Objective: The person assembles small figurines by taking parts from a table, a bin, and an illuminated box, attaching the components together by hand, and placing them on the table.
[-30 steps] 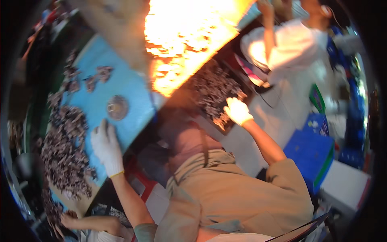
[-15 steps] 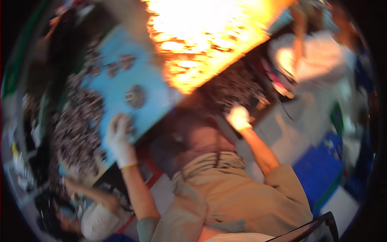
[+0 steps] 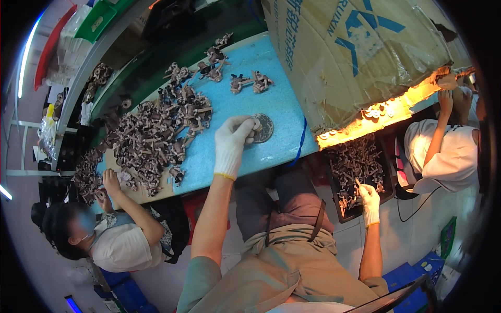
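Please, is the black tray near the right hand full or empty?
Not empty: many small brown parts cover most of the black tray. How deep they lie, I cannot tell.

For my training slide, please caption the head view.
Gloved left hand pinching a small piece by a round grey disc, gloved right hand over a tray of brown parts.

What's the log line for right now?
left hand: gloved, at round disc on blue mat; right hand: gloved, seemingly pinching small piece at black tray; box: lit inside
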Demonstrator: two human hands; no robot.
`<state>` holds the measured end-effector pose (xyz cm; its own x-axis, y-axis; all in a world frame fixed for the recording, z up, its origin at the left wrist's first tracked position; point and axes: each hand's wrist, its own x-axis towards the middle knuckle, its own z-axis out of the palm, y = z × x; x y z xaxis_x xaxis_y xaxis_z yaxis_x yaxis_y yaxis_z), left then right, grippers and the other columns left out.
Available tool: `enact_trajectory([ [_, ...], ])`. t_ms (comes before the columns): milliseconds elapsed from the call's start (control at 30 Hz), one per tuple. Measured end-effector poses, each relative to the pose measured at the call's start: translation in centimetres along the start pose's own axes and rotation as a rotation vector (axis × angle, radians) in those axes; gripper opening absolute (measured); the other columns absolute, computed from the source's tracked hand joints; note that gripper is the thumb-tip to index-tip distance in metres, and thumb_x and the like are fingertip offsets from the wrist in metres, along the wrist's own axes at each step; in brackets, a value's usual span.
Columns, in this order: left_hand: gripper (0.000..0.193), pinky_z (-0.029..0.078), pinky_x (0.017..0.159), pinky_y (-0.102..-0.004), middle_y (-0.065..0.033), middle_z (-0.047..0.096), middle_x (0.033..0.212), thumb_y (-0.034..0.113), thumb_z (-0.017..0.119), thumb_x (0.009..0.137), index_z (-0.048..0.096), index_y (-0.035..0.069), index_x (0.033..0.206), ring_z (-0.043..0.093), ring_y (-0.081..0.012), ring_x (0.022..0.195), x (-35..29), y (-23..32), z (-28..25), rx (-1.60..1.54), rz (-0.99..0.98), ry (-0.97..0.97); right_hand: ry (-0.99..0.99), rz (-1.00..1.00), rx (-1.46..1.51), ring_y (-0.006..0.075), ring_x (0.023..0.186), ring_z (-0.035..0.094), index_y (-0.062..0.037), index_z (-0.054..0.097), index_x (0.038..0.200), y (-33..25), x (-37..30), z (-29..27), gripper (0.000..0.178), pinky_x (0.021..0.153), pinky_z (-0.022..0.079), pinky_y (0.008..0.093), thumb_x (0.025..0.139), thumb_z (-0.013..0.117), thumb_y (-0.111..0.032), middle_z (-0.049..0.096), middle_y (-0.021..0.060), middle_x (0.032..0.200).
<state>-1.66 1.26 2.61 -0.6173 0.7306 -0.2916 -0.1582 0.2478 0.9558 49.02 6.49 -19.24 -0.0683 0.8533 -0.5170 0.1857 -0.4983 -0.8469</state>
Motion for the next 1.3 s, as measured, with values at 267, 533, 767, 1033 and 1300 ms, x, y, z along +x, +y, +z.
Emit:
enact_trajectory([
  [267, 0.033, 0.053, 0.073, -0.0276, -0.0085, 0.073, 0.099, 0.022, 0.065, 0.106, 0.071, -0.005, 0.124, 0.065, -0.0111, 0.082, -5.1, 0.8, -0.8, 0.196, 0.2, 0.243, -0.549, -0.391, -0.485, 0.0115, 0.093, 0.074, -0.0025, 0.074, 0.114, -19.4, -9.3, 15.1, 0.029, 0.081, 0.06, 0.0288, 0.09, 0.084, -0.015, 0.074, 0.0047, 0.094],
  [533, 0.047, 0.053, 0.073, -0.0295, -0.0065, 0.069, 0.108, 0.033, 0.059, 0.11, 0.059, 0.0, 0.143, 0.065, -0.0143, 0.086, -12.6, -4.0, 0.7, -0.359, -0.274, -0.292, -0.668, -0.809, -1.176, 0.0385, 0.093, 0.07, -0.0053, 0.07, 0.118, -26.4, -12.2, 28.3, 0.044, 0.086, 0.058, 0.0471, 0.083, 0.082, -0.029, 0.074, 0.0154, 0.098],
  [767, 0.041, 0.058, 0.072, -0.0375, -0.0107, 0.07, 0.115, 0.036, 0.06, 0.108, 0.062, 0.001, 0.13, 0.07, -0.0219, 0.092, -9.3, -6.9, 0.0, -1.0, -0.366, -0.176, -0.647, -1.095, -0.828, 0.0373, 0.102, 0.067, -0.0056, 0.067, 0.123, -26.8, -12.5, 29.5, 0.04, 0.091, 0.055, 0.0453, 0.09, 0.079, -0.025, 0.07, 0.0167, 0.106],
  [1033, 0.056, 0.059, 0.088, -0.0401, -0.0179, 0.072, 0.124, 0.025, 0.073, 0.097, 0.059, -0.001, 0.145, 0.074, -0.0268, 0.094, -1.8, -1.2, -1.2, 0.357, 0.281, 0.017, -0.353, -0.892, -0.847, 0.043, 0.104, 0.073, -0.0019, 0.06, 0.132, -31.4, -6.4, 33.6, 0.048, 0.092, 0.057, 0.0523, 0.104, 0.063, -0.041, 0.074, 0.0245, 0.114],
  [1300, 0.034, 0.057, 0.084, -0.041, -0.015, 0.076, 0.101, 0.021, 0.077, 0.091, 0.071, 0.009, 0.122, 0.073, -0.0311, 0.09, 0.7, -2.2, -1.3, 0.386, 0.244, -0.101, -0.355, -0.888, -1.295, 0.0464, 0.095, 0.075, -0.0024, 0.061, 0.125, -33.9, -7.1, 36.9, 0.047, 0.083, 0.06, 0.0544, 0.104, 0.062, -0.044, 0.075, 0.0257, 0.108],
])
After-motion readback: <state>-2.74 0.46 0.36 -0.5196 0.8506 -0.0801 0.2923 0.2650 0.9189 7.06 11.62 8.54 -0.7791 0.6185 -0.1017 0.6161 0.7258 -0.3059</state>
